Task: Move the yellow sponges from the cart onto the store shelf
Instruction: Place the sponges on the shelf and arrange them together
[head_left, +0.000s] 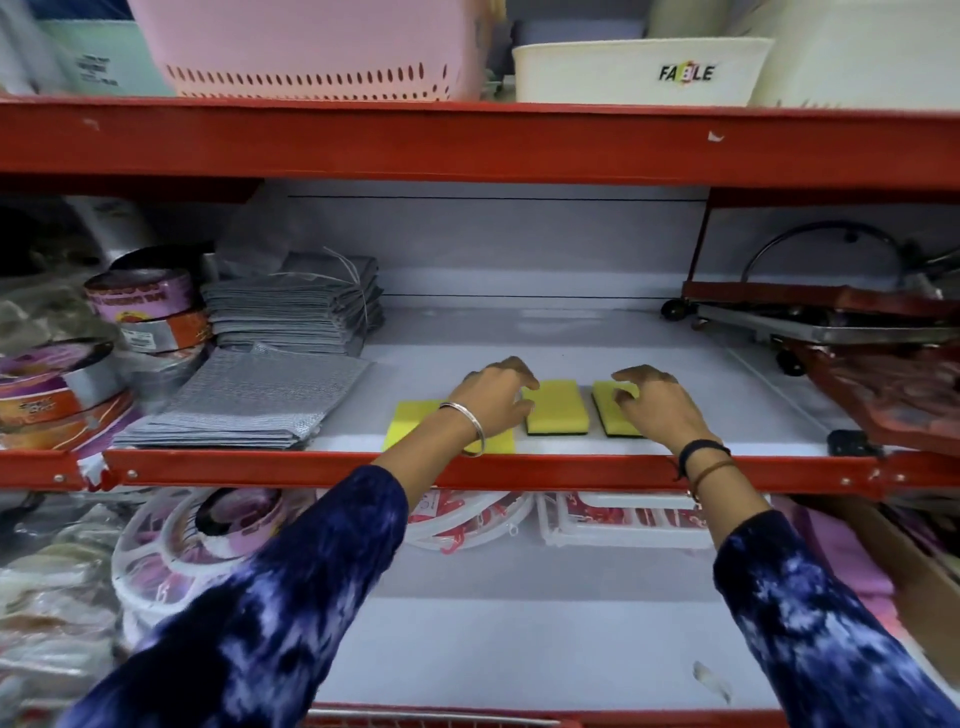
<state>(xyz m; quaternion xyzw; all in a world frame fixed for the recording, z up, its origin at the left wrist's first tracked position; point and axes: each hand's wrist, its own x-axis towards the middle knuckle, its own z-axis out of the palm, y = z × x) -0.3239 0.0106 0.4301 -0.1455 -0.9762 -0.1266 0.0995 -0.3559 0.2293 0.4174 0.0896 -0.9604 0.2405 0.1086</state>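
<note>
Yellow foam with a dark scouring layer beneath makes up the three sponges lying flat in a row near the front edge of the white store shelf (571, 332): the left sponge (410, 421) partly hidden under the left wrist, the middle sponge (557, 408) in full view, the right sponge (608, 413) partly covered by fingers. Such pads are judged light, soft and compressible, not fragile, and best pinched across the short sides with thumb opposite fingers. The left hand (493, 397) arches palm-down between the left and middle sponges, its fingers curled and spread, its grip loose and closed on nothing. The right hand (657, 405) arches likewise over the right sponge, fingertips resting on or just above its top, grip open rather than pinching. Both forearms, in dark blue patterned sleeves, reach over the red shelf lip (545, 470). Folded grey cloths (244, 400) lie to the left.
</note>
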